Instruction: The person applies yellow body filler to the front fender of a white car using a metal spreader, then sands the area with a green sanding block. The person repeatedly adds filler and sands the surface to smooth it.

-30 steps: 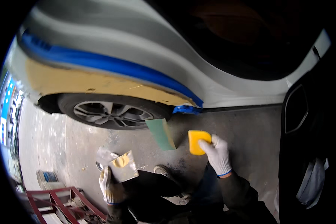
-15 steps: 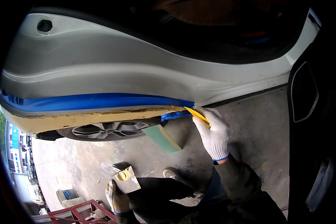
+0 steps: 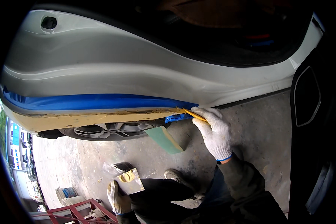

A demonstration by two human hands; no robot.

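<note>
My right hand [image 3: 215,130], in a white knit glove, pinches a yellow plastic spreader [image 3: 195,115]. The spreader's tip meets the right end of a tan putty band [image 3: 82,119] on the lower edge of a silver-white car panel [image 3: 100,80]. Blue masking tape [image 3: 93,101] runs above the band, and a shorter blue piece [image 3: 178,118] sits under its right end. Lower left, my gloved left hand [image 3: 118,198] grips a flat, pale mixing board [image 3: 132,187] by its edge. A lump of yellow putty [image 3: 127,176] lies on the board.
Below the band is a car wheel [image 3: 112,130] with a green sheet [image 3: 165,141] beside it. A red metal frame [image 3: 78,212] and a bucket [image 3: 66,193] stand lower left. The door opening is above, with a dark door panel [image 3: 308,97] at right.
The spreader has tilted so its face shows thinner, its tip still at the band's right end. The left hand still holds the board; the whole view has shifted slightly.
</note>
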